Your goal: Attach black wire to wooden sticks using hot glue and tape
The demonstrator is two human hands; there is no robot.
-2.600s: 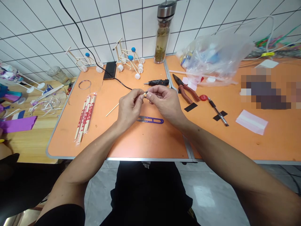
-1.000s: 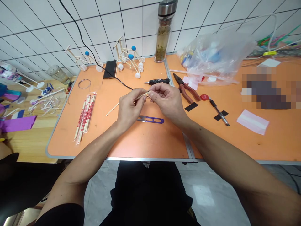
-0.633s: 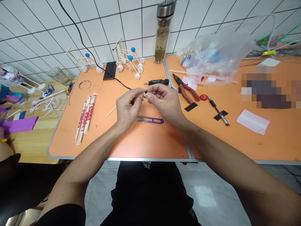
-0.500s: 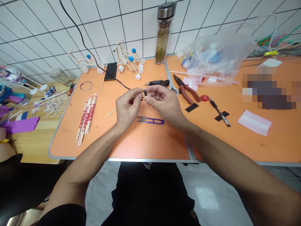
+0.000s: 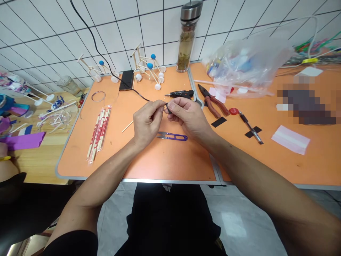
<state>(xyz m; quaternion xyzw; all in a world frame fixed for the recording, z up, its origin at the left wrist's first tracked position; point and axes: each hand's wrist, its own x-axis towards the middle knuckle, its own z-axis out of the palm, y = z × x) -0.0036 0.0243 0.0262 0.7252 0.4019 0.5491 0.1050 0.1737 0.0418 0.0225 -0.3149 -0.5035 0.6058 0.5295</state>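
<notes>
My left hand [image 5: 147, 122] and my right hand [image 5: 188, 116] meet above the orange table [image 5: 160, 160], fingertips pinched together. Between them sits a small black piece, perhaps tape [image 5: 167, 106], on the end of a thin wooden stick [image 5: 127, 126] that runs down-left behind my left hand. My left fingers close round the stick; my right thumb and forefinger press on the black piece. Purple thread snips [image 5: 172, 136] lie on the table just below both hands.
Wrapped chopsticks [image 5: 98, 133] lie left. Stick-and-wheel models [image 5: 147, 69], a phone [image 5: 126, 80], a tea bottle [image 5: 187, 37] stand at the back. A black tool [image 5: 179, 94], red pliers [image 5: 213, 101], black tape pieces [image 5: 218, 122], a plastic bag [image 5: 245, 65] lie right.
The light stick tip that showed between my fingertips is now covered by the small black piece. My hands stayed in the same place, with the fingers turning about the stick's end.
</notes>
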